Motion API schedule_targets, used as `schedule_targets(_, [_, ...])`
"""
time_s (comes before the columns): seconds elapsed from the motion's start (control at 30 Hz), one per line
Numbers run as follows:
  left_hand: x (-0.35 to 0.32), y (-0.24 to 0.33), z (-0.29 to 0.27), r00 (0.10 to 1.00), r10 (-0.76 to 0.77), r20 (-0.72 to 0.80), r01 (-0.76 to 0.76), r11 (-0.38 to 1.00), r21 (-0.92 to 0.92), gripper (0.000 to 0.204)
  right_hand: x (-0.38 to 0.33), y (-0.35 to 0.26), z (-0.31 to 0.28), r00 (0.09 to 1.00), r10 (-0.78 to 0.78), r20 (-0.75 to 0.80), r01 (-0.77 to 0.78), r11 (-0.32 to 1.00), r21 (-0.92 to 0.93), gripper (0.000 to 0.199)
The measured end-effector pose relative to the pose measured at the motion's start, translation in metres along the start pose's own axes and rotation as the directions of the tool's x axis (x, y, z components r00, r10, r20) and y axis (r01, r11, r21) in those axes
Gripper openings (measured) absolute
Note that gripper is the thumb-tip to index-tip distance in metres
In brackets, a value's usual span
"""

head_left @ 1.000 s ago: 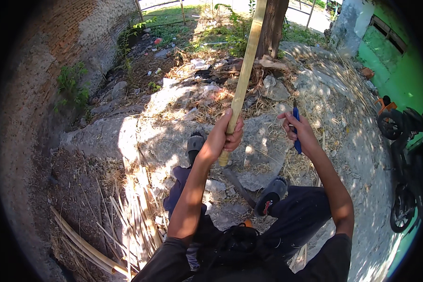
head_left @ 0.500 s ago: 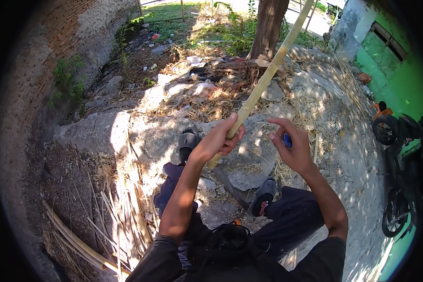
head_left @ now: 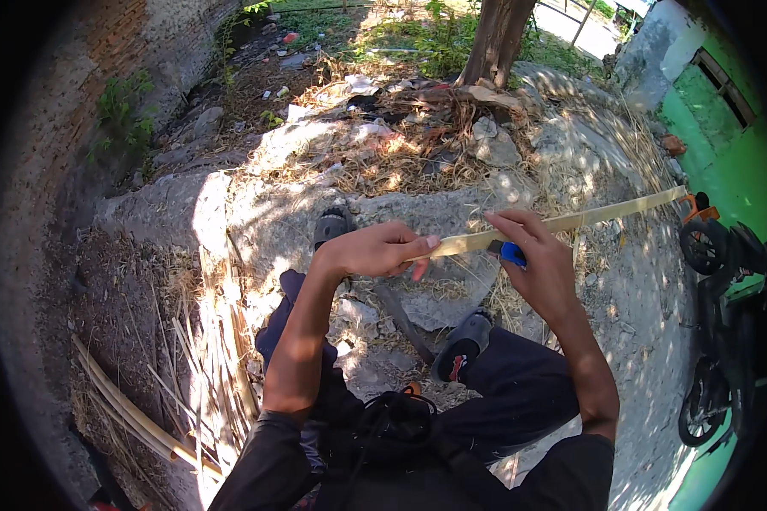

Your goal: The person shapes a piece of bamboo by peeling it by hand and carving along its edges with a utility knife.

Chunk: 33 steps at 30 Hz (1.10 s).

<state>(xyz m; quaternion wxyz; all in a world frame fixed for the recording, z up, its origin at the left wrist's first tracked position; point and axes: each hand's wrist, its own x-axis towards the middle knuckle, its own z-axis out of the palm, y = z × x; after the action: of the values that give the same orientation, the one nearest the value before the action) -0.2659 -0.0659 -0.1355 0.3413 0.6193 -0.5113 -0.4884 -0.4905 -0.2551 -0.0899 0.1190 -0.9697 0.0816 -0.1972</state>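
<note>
Pinching one end of a pale strip (head_left: 605,212), the left hand (head_left: 371,249) is on the wearer's side of the trunk (head_left: 496,38). The right hand (head_left: 539,262), also on that side, is curled round a blue tool (head_left: 512,253), with some fingers over the strip; whether the tool touches it, I cannot tell. The strip runs sideways, nearer the wearer than the trunk, to well right of the trunk. There its far end meets, in this view, the orange part (head_left: 700,210) of a dark bike (head_left: 706,245); real contact is unclear. A green wall (head_left: 729,149) stands behind the bike, far right of the trunk. Straw (head_left: 392,180) and litter (head_left: 362,84) spread left of the trunk's foot, and a rock (head_left: 496,146) sits just on its near side. Well left of the trunk rises a brick wall (head_left: 115,47), with a shrub (head_left: 123,109) against it. Left of the trunk and much nearer the wearer lie a pile of loose slats (head_left: 230,341) and curved poles (head_left: 136,420). A dark bar (head_left: 406,322) runs between the shoes (head_left: 473,330), on the trunk's near side.
</note>
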Motion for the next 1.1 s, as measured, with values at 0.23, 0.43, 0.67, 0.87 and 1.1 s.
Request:
schedule_targets(0.23, [0.006,0.009,-0.001,0.973,-0.230,0.036,0.233,0.968,-0.091,0.065,-0.014,0.026,0.011,0.983,0.101,0.150,-0.115,0.989,0.090,0.030])
schedule_targets(0.43, [-0.004,-0.003,-0.041,0.422,0.370,-0.828,-0.193,0.929,0.317,0.048,-0.013,0.042,0.017,0.974,0.194,0.115,-0.204,0.975,0.090,0.031])
schedule_targets(0.67, [-0.014,-0.005,-0.037,0.696,0.147,-0.703,-0.400,0.892,-0.210,0.047,-0.015,0.052,0.020,0.922,0.367,0.125,-0.387,0.879,0.279,0.040])
schedule_targets(0.87, [0.019,0.007,-0.002,0.756,0.313,-0.575,-0.519,0.822,-0.235,0.041,-0.007,0.040,0.022,0.921,0.331,0.203,-0.384,0.858,0.342,0.040])
schedule_targets(1.1, [0.031,0.003,0.002,0.663,0.319,-0.678,-0.588,0.781,-0.208,0.030,-0.005,0.034,0.028,0.953,0.250,0.172,-0.301,0.851,0.431,0.037])
